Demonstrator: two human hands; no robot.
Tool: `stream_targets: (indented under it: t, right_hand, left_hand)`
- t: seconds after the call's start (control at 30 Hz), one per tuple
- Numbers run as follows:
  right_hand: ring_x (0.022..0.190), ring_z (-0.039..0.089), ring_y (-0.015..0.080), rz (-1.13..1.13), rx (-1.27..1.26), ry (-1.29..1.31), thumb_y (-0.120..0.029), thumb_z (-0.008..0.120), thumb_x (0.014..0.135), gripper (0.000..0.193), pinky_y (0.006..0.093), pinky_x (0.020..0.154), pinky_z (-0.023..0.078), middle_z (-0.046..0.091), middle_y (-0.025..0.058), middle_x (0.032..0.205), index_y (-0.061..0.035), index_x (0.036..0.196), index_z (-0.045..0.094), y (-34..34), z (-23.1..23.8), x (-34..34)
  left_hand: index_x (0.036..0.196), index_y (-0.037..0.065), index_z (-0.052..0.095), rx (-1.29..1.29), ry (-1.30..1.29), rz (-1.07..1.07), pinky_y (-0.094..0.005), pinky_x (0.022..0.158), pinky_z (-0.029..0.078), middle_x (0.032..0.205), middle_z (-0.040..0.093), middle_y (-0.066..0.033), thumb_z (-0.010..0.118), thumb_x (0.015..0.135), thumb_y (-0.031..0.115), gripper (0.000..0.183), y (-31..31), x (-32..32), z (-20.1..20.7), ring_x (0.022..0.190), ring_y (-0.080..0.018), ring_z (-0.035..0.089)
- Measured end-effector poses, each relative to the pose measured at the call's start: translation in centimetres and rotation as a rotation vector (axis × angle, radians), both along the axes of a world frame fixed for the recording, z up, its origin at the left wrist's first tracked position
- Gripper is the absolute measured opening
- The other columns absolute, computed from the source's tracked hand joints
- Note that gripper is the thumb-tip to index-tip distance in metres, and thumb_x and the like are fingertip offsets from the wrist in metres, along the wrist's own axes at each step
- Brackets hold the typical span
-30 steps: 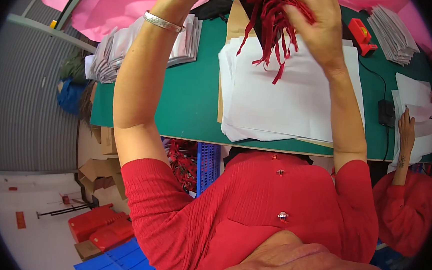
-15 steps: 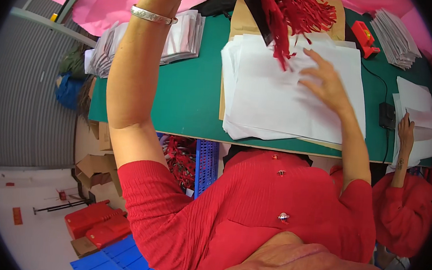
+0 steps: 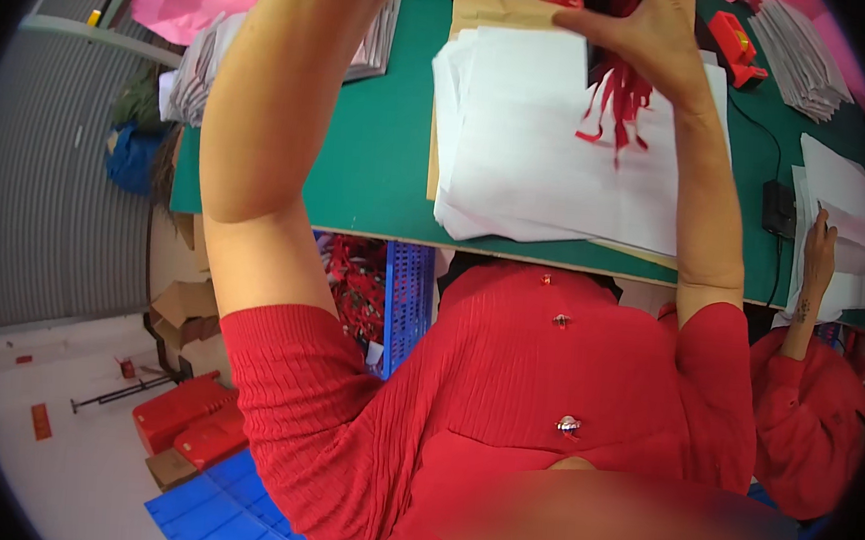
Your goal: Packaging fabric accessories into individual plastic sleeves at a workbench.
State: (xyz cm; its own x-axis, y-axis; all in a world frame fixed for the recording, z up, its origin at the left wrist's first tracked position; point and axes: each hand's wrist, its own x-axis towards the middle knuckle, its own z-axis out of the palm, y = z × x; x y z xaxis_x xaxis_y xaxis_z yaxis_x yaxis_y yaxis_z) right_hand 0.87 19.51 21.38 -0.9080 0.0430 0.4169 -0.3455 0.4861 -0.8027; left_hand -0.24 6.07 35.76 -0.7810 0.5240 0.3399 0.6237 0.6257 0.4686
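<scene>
My right hand (image 3: 659, 45) is at the top of the table, its thumb stretched to the left and its palm around a bundle of red tassels (image 3: 622, 108). A dark flat piece runs along the bundle beside the thumb. The tassel ends hang over a stack of white paper sheets (image 3: 522, 136). Brown paper (image 3: 481, 11) shows under and behind the stack. My left arm reaches up past the top edge; only the bracelet at its wrist shows, and the left hand is out of view.
On the green table (image 3: 360, 155) are a red tape dispenser (image 3: 737, 51), a black adapter (image 3: 779, 209) with a cable, and folded stacks (image 3: 799, 55). A co-worker's hand (image 3: 819, 247) rests on white sheets at right. A blue crate (image 3: 408, 303) stands below the table edge beside red tassels.
The red tassels have come down lower over the paper. My right hand, spread and apart from them before, has moved up and around them. My left hand has gone further beyond the top edge.
</scene>
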Motion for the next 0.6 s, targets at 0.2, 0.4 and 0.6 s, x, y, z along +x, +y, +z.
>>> stream_targets:
  t: [0.2, 0.4, 0.6]
  right_hand:
    - [0.132, 0.039, 0.0413, -0.081, -0.007, -0.230, -0.019, 0.090, 0.053, 0.122, 0.0473, 0.111, 0.031, 0.033, 0.0234, 0.150, -0.0062, 0.152, 0.020, 7.7, 1.8, -0.6]
    - [0.135, 0.038, 0.0400, 0.331, 0.409, -0.132, -0.021, 0.091, 0.059, 0.120, 0.0486, 0.112, 0.033, 0.032, 0.0259, 0.150, -0.0063, 0.153, 0.018, 8.3, -3.8, -1.3]
    - [0.134, 0.042, 0.0365, 0.363, 0.898, -0.251, -0.021, 0.091, 0.049, 0.122, 0.0565, 0.110, 0.033, 0.030, 0.0097, 0.158, -0.0260, 0.153, 0.027, 1.1, -13.3, -0.5]
  left_hand:
    - [0.090, -0.006, 0.068, 0.302, 0.091, -0.237, -0.0223, 0.049, 0.046, 0.074, 0.063, -0.0110, 0.057, 0.097, 0.024, 0.033, -4.7, 1.0, -3.1, 0.057, -0.0119, 0.052]
    - [0.080, 0.000, 0.065, 0.444, -0.368, 0.203, -0.0213, 0.048, 0.040, 0.063, 0.057, -0.0020, 0.060, 0.091, 0.015, 0.019, -13.7, -1.2, -16.3, 0.053, -0.0098, 0.048]
    - [0.086, 0.004, 0.071, 0.195, -0.268, 0.343, -0.0352, 0.062, 0.048, 0.077, 0.068, -0.0064, 0.068, 0.086, 0.021, 0.018, -17.5, 3.0, -26.6, 0.064, -0.0226, 0.059]
